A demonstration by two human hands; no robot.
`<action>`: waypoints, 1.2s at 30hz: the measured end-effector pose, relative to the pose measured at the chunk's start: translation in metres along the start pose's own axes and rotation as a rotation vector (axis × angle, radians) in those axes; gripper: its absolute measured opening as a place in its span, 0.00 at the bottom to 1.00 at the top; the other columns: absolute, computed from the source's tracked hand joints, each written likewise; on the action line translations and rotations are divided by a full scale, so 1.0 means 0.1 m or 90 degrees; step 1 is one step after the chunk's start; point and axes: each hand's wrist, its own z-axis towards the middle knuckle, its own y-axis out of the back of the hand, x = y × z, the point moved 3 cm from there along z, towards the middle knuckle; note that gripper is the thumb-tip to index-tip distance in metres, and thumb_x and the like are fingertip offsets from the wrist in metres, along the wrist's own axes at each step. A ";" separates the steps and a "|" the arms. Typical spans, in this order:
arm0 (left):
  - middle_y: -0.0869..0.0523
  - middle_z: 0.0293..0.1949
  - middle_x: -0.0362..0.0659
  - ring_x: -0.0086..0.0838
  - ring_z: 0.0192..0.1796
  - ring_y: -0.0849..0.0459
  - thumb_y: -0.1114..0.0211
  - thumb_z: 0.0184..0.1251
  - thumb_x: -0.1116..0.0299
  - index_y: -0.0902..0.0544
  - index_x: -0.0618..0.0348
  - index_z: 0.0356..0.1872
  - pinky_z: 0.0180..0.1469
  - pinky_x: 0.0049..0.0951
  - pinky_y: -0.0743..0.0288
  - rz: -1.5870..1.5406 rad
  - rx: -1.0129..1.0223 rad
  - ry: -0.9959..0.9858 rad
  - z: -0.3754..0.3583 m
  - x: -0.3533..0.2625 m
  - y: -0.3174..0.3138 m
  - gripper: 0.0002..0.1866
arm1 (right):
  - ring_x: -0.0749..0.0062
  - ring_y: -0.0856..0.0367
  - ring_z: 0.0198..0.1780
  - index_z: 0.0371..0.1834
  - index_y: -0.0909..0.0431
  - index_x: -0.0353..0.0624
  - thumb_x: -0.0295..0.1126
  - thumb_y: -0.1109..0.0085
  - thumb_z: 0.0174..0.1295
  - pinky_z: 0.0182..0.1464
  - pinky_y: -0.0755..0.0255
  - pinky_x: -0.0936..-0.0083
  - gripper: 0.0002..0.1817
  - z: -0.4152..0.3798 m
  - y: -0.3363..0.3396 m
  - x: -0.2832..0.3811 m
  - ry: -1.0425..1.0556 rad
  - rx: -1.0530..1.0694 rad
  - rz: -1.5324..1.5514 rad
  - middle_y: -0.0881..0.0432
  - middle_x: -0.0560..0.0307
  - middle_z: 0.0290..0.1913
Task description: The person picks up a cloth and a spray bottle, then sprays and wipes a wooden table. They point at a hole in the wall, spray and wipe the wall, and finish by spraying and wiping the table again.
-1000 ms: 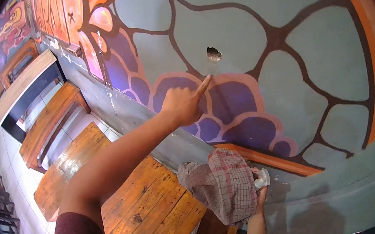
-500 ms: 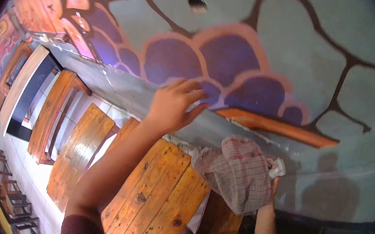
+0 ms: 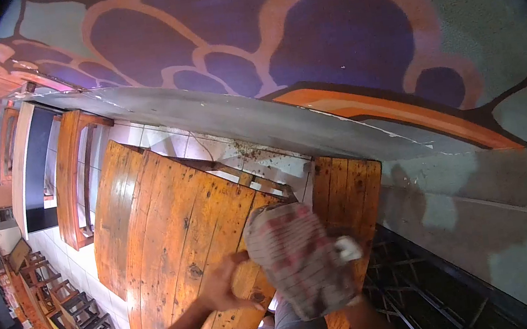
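A grey and red checked cloth hangs bunched in front of my body, over the edge of the wooden table. My right hand is behind and under it, holding it, with most of the fingers hidden. A small white piece, blurred and like a bottle top, sticks out beside the cloth on the right. My left hand is just left of the cloth, above the table, with its thumb and fingers apart and nothing in them.
The plank table stretches left, with a wooden bench near the wall. A painted wall rises in front. Further left are another bench and several stacked chairs. A dark metal frame stands at lower right.
My left hand has come down from near the wall to beside the cloth. The cloth has moved left, away from the wall and over the table's edge. The view has tilted downward.
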 end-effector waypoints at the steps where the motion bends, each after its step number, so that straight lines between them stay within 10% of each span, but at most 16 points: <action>1: 0.25 0.60 0.52 0.45 0.63 0.27 0.17 0.42 0.49 0.27 0.61 0.60 0.64 0.42 0.33 -0.025 0.031 0.013 -0.04 -0.08 -0.13 0.45 | 0.62 0.30 0.67 0.69 0.36 0.43 0.49 0.37 0.63 0.70 0.38 0.64 0.36 0.15 0.03 -0.30 -0.044 -0.017 0.029 0.29 0.52 0.65; 3: 0.27 0.63 0.52 0.44 0.64 0.28 0.17 0.43 0.51 0.28 0.60 0.61 0.64 0.42 0.34 -0.194 0.050 0.080 -0.51 0.45 -0.53 0.45 | 0.62 0.30 0.67 0.70 0.37 0.43 0.49 0.36 0.63 0.70 0.39 0.64 0.36 0.19 -0.19 -0.39 -0.091 -0.033 0.059 0.29 0.52 0.65; 5: 0.29 0.65 0.51 0.42 0.66 0.29 0.17 0.43 0.52 0.28 0.59 0.62 0.65 0.42 0.34 -0.365 0.058 0.149 -0.94 0.79 -0.78 0.45 | 0.71 0.26 0.59 0.61 0.28 0.41 0.30 0.29 0.56 0.64 0.34 0.69 0.29 0.28 -1.28 -0.30 0.178 0.147 -0.818 0.22 0.59 0.55; 10: 0.13 0.44 0.49 0.40 0.51 0.17 0.49 0.69 0.67 0.19 0.65 0.49 0.55 0.34 0.27 -0.072 -0.313 0.182 -1.32 -0.01 -0.04 0.15 | 0.71 0.22 0.52 0.66 0.33 0.40 0.24 0.29 0.53 0.56 0.30 0.73 0.36 0.55 -1.87 -0.19 0.165 0.281 -0.819 0.24 0.54 0.56; 15: 0.17 0.28 0.48 0.36 0.33 0.19 0.45 0.64 0.57 0.18 0.67 0.31 0.38 0.36 0.28 0.008 -0.615 0.206 -2.30 -0.01 0.54 0.19 | 0.81 0.22 0.38 0.52 0.28 0.42 0.26 0.32 0.56 0.42 0.27 0.79 0.22 0.96 -1.83 -0.02 0.099 0.184 -0.794 0.22 0.59 0.46; 19: 0.18 0.29 0.52 0.48 0.32 0.20 0.38 0.54 0.53 0.18 0.63 0.27 0.38 0.41 0.28 0.275 -0.505 0.221 -2.68 -0.03 0.87 0.19 | 0.79 0.21 0.36 0.48 0.29 0.44 0.25 0.35 0.57 0.37 0.24 0.77 0.17 1.16 -1.76 -0.13 0.034 0.174 -0.739 0.21 0.60 0.42; 24: 0.22 0.52 0.57 0.56 0.56 0.27 0.29 0.45 0.47 0.21 0.61 0.25 0.57 0.52 0.33 0.402 -0.336 0.279 -2.82 0.69 0.55 0.24 | 0.77 0.21 0.33 0.44 0.31 0.45 0.23 0.36 0.57 0.36 0.24 0.76 0.15 1.22 -1.64 -0.30 0.005 0.104 -0.705 0.21 0.60 0.36; 31: 0.51 0.76 0.61 0.63 0.78 0.61 0.27 0.38 0.37 0.34 0.55 0.70 0.74 0.66 0.66 0.572 -0.204 0.326 -2.31 1.74 0.26 0.55 | 0.75 0.20 0.34 0.46 0.31 0.45 0.23 0.36 0.57 0.36 0.24 0.73 0.17 0.92 -1.45 -0.20 0.049 0.077 -0.691 0.22 0.60 0.37; 36: 0.59 0.77 0.60 0.66 0.77 0.71 0.27 0.47 0.41 0.29 0.59 0.63 0.75 0.64 0.68 0.384 -0.073 0.124 -0.94 1.30 -0.14 0.45 | 0.75 0.20 0.35 0.52 0.31 0.44 0.22 0.35 0.57 0.38 0.22 0.73 0.21 0.65 -1.22 0.05 0.102 0.029 -0.703 0.22 0.59 0.38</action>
